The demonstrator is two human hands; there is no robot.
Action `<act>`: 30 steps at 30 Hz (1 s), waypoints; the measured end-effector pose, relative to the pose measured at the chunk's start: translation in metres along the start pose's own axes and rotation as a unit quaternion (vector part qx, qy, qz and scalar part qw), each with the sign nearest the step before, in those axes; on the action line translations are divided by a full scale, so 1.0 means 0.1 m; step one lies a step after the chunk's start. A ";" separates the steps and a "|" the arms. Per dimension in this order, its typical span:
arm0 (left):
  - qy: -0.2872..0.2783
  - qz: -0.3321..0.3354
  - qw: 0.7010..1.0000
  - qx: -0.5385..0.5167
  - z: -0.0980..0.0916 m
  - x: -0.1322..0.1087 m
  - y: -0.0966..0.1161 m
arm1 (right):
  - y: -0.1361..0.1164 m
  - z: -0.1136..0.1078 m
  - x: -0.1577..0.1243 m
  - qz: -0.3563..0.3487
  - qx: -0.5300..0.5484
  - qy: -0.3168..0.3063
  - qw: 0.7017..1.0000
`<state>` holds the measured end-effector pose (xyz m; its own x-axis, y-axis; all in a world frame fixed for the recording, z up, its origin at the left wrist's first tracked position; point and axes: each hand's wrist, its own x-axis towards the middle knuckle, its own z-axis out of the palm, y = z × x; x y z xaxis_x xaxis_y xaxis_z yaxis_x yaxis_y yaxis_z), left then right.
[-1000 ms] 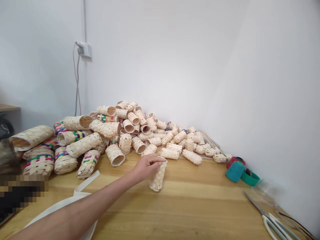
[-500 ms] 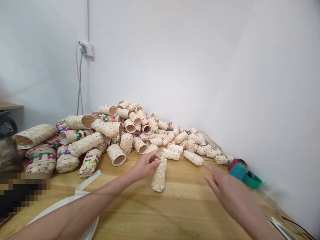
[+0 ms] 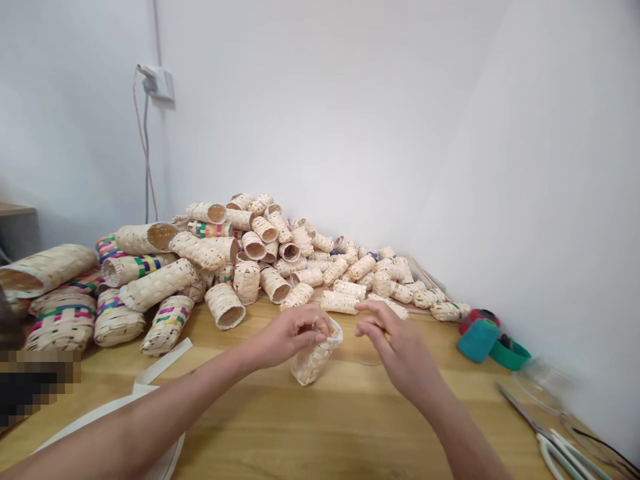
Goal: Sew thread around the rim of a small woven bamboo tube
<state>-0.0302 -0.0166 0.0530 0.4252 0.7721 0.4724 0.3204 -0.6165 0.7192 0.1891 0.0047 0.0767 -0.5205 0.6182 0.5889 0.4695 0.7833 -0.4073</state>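
Note:
My left hand (image 3: 287, 337) grips the rim of a small woven basket (image 3: 309, 367) of pale strips, thumb outside and fingertips over the edge. The basket leans, its white-edged mouth turned up to the right and its closed end low over the table. A short gap to the right of the mouth, my right hand (image 3: 397, 343) has its thumb and forefinger drawn together in a pinch. Whatever it holds is too small to make out. A faint thin line, perhaps thread, shows on the wood below it.
A heap of woven baskets (image 3: 247, 280) lies against the wall. White strip material (image 3: 163, 365) is at left. On the right are a teal thread cone (image 3: 479, 340), a green ring-shaped object (image 3: 515, 357), a clear plastic container (image 3: 543, 383) and scissors (image 3: 543, 433).
My right hand has come leftward, close to the basket, and its fingers have drawn together. The basket has tilted, its mouth turning right. The scissors have come into fuller view.

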 end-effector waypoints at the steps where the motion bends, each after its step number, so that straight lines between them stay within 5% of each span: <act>1: 0.003 0.017 1.000 0.003 0.00 0.00 -0.01 | 0.06 0.08 0.02 -0.009 0.017 0.000 1.000; 8: 0.000 0.020 1.000 -0.001 -0.01 0.03 -0.08 | 0.35 0.41 -0.07 -0.141 0.063 0.052 0.987; 30: -0.094 -0.013 0.995 -0.006 -0.07 0.02 0.04 | 0.29 0.33 -0.12 -0.140 0.049 0.033 0.988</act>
<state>-0.0343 -0.0161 0.0604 0.5686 0.7441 0.3506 0.3237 -0.5943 0.7362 0.1853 0.0216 0.0344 -0.5715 0.3725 0.7312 0.2399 0.9279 -0.2853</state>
